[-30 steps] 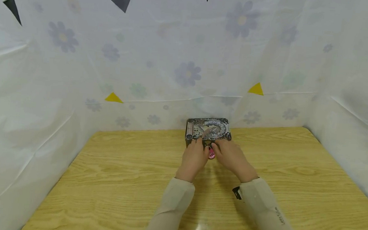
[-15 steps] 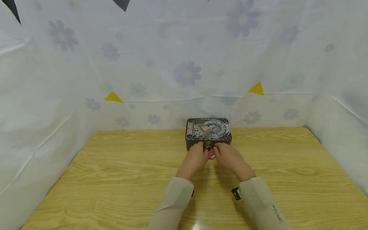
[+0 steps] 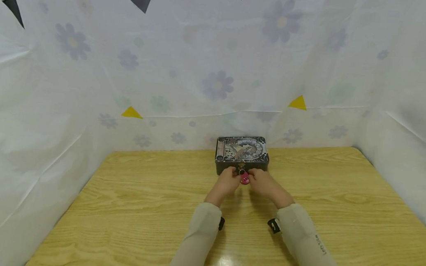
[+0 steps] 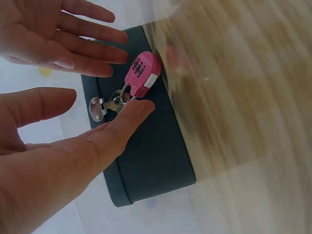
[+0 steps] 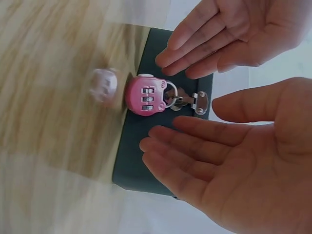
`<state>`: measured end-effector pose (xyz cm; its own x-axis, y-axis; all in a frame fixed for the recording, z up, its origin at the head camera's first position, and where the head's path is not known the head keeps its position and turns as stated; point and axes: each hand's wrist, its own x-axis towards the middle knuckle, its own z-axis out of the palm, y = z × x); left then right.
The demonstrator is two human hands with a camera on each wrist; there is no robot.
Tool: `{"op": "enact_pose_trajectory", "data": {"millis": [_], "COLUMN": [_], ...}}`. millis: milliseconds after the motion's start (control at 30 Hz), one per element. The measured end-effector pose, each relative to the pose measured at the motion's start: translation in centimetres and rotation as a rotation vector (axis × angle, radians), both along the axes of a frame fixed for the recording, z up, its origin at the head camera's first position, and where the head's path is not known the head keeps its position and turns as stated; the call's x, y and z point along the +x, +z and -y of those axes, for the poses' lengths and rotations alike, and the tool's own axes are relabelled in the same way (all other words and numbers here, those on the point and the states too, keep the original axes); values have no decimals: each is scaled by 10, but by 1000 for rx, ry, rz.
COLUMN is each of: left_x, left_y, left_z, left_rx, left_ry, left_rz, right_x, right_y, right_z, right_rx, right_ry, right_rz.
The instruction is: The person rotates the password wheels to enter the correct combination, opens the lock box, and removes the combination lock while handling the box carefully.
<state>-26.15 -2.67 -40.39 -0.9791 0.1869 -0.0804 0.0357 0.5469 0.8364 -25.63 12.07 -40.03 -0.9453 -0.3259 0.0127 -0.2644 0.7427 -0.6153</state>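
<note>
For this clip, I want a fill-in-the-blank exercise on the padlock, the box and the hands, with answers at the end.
1. The padlock on the box's clasp is coloured ____.
2. Its face carries ____ number dials.
3. In the head view, the padlock hangs ____ the left hand and the right hand.
4. The table has a ____-grain surface.

Missing words: pink; three; between; wood.
</note>
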Motion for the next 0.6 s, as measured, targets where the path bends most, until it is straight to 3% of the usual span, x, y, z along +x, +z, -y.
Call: {"op": "enact_pose_trajectory", "data": {"millis": [267, 600], "left_x": [-4, -7], "left_y": [-10, -15], "left_z": [1, 5], "left_rx": [140, 227], "left_ry": [14, 18], "left_rz": [64, 140], "right_x": [-3, -7], "right_y": [-8, -18], "right_z": [0, 0], "right_rx": [-57, -94], "right_ry": [-1, 7], "right_rz": [35, 10]}}
